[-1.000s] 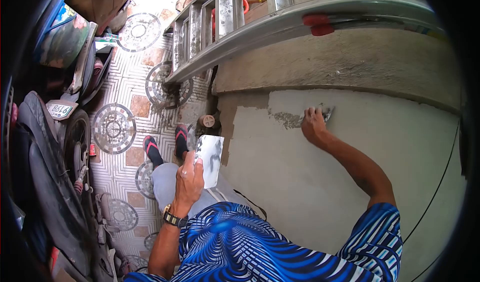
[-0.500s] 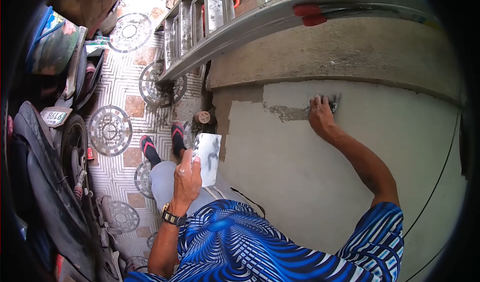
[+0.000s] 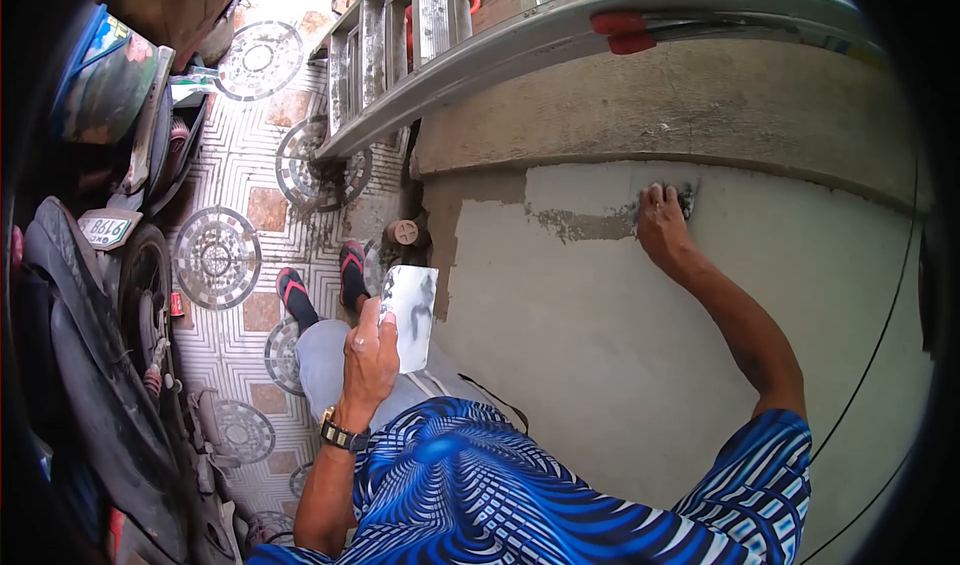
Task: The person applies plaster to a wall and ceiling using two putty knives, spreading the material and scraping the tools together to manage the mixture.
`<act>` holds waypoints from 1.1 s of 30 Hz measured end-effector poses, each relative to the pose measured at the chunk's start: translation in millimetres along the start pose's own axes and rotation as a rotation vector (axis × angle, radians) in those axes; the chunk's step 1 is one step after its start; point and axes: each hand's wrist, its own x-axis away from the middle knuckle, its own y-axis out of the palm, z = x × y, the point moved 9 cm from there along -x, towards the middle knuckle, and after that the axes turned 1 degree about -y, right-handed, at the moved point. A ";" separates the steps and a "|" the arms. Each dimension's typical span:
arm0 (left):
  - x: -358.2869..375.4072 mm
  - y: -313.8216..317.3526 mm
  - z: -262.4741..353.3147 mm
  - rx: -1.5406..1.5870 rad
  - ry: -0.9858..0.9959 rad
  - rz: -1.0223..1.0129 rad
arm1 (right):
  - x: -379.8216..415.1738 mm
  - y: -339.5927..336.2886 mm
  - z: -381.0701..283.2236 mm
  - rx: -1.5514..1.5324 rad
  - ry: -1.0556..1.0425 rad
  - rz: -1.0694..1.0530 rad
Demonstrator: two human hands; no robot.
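My left hand [image 3: 370, 360] is closed around the edge of a flat, pale rectangular plate [image 3: 408, 320] with grey smears on its face. It is held up in front of my lap. My right hand [image 3: 662, 217] presses a flat scraper blade [image 3: 685, 201], dark with smears, against the wall [image 3: 590, 335]. Fingers cover most of the blade, and its handle, if any, is hidden. The wall carries a smooth light-grey coat. Left of my right hand, a rough, darker strip [image 3: 590, 227] shows in the coat.
An aluminium ladder [image 3: 440, 95] lies along a concrete ledge [image 3: 650, 105] above the wall. Red-handled tools [image 3: 625, 33] rest by its rail. A motorcycle [image 3: 110, 365] and a bucket [image 3: 110, 85] line the left side of the tiled floor [image 3: 225, 175]. A capped pipe [image 3: 403, 232] sticks up near my feet.
My right hand has slid a little to the right along the wall with the blade. More of the rough strip shows behind it. My left hand stays almost in place.
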 end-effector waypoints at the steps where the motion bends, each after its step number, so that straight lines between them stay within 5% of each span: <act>1: 0.2 0.0 1.7 0.006 0.002 -0.001 | 8.9 -6.8 -6.9 0.016 -0.034 -0.019; 7: -3.7 0.7 5.0 0.023 0.039 -0.003 | 12.0 -32.2 -30.4 -0.205 -0.045 0.035; 10: -4.3 0.2 5.4 0.010 0.014 -0.029 | -19.3 -30.4 -29.9 0.008 0.024 0.184; 14: -2.9 -5.1 -0.4 -0.025 -0.008 0.004 | -51.3 43.0 -33.2 0.049 0.022 -0.204; 23: -6.5 -9.5 12.8 -0.018 0.007 -0.017 | 27.7 26.3 -95.2 0.033 -0.032 -0.062; 26: -9.1 -13.7 17.5 -0.008 0.060 0.021 | 37.0 -0.6 -100.3 -0.232 -0.126 -0.260; 29: -7.1 -14.8 17.0 -0.032 0.035 0.010 | 1.3 -18.3 -74.5 -0.234 0.021 0.170; 33: -2.9 -20.1 15.5 -0.075 0.017 0.029 | -63.3 19.8 -40.3 0.063 0.172 0.123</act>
